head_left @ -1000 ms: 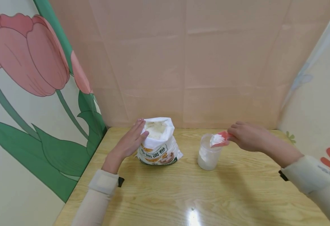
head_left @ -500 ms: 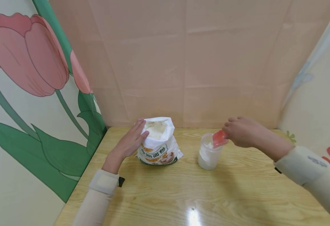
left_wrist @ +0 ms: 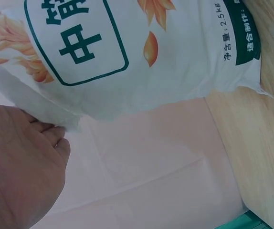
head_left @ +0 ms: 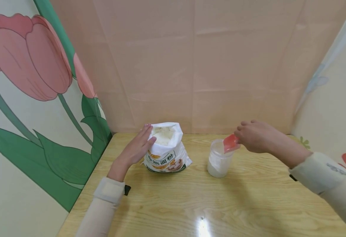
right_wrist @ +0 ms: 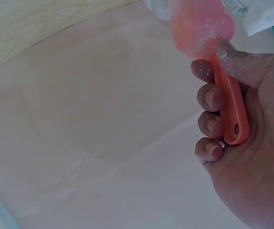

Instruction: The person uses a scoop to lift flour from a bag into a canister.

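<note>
A white flour bag (head_left: 162,158) stands with its top folded down, flour (head_left: 162,135) showing inside. My left hand (head_left: 135,148) rests against the bag's left rim, fingers straight, thumb over the front; in the left wrist view the bag's edge covers part of the fingers. My right hand (head_left: 254,136) grips the handle of a red scoop (head_left: 231,143), fingers curled round it. The scoop is tilted over the mouth of a clear plastic jar (head_left: 219,161) holding white powder. White dust clings to the scoop's bowl (right_wrist: 201,28) and to my right thumb in the right wrist view.
Bag and jar stand apart on a wood-grain table (head_left: 173,200), near its back edge. A pinkish-beige sheet (head_left: 193,65) hangs behind. Walls with printed flowers flank the table on the left and right.
My right hand has moved slightly left and up and turned the scoop over above the jar; the white powder seen in it earlier is gone from it. My left hand and the bag stay put.
</note>
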`<act>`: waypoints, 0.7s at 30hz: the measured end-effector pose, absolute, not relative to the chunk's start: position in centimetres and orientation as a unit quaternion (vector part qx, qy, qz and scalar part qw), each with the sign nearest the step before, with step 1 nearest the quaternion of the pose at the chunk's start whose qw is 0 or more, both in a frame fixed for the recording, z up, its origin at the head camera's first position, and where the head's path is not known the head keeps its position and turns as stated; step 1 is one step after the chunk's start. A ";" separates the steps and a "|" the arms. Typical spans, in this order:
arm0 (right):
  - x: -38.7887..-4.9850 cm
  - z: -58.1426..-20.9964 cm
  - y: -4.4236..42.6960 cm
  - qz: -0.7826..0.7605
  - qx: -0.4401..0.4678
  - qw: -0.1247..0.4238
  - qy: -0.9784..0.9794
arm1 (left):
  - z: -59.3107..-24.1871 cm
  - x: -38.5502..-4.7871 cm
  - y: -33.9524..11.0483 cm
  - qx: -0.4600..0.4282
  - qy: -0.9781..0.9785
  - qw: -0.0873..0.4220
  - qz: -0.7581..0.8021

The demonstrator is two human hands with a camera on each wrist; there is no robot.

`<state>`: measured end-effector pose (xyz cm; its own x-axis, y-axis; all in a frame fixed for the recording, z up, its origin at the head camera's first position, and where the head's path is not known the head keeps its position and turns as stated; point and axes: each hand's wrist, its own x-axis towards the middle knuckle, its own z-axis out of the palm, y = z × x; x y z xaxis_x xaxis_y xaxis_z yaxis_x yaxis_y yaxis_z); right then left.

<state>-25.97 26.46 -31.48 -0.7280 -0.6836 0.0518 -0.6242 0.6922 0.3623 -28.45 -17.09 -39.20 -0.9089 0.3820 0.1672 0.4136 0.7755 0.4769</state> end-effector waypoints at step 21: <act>-25.8 -33.4 27.9 0.041 0.320 0.114 -0.940 | -39.2 -28.3 -17.1 -0.209 -0.943 0.033 -0.256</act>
<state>-25.78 27.88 -33.40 -0.7689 -0.5921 0.2413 -0.6109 0.7917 -0.0041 -28.34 -17.07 -39.20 -0.9103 0.3780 0.1689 0.4116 0.7816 0.4687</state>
